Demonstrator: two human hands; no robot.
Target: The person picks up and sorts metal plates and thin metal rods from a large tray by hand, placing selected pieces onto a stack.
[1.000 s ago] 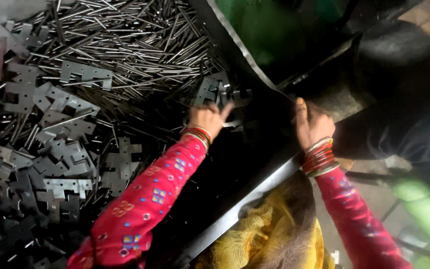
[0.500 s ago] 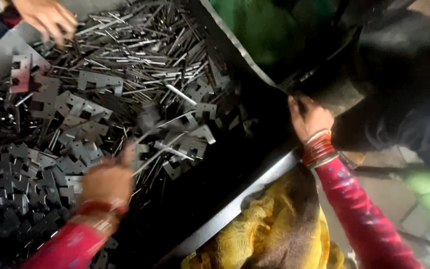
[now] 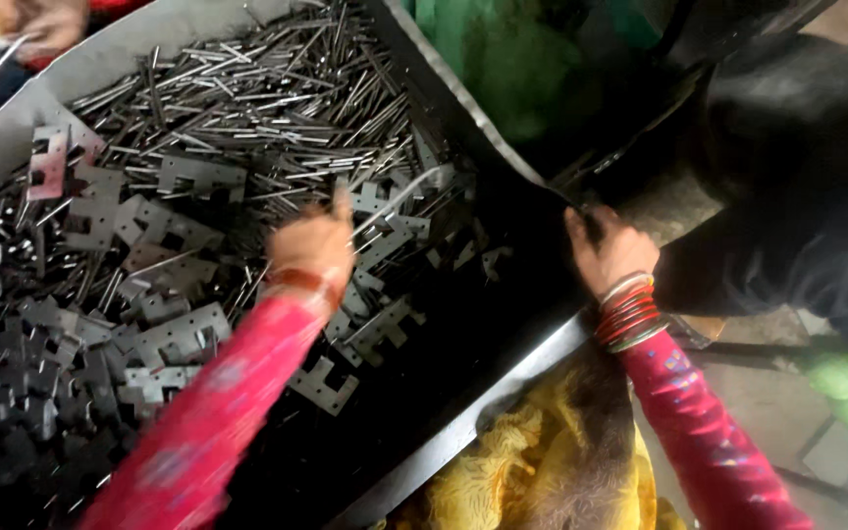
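Observation:
A large grey metal tray (image 3: 463,422) holds a heap of thin steel pins (image 3: 247,88) at the back and flat notched hinge plates (image 3: 169,334) in front. My left hand (image 3: 311,245), blurred by motion, is over the middle of the pile where pins and plates meet. One finger points up and a pin (image 3: 395,201) lies against it; I cannot see whether it is held. My right hand (image 3: 606,250), with red bangles at the wrist, has its fingers curled over the tray's dark right rim (image 3: 542,191). Both sleeves are red and patterned.
Another person's hand (image 3: 41,20) is at the tray's far left corner. A person in dark clothing (image 3: 797,167) sits right of the tray, with green cloth (image 3: 503,69) behind it. Yellow fabric (image 3: 542,461) lies below the front rim.
My left hand swept from the right side of the pile down to the lower left, then came back up to the middle. The right hand stayed on the rim.

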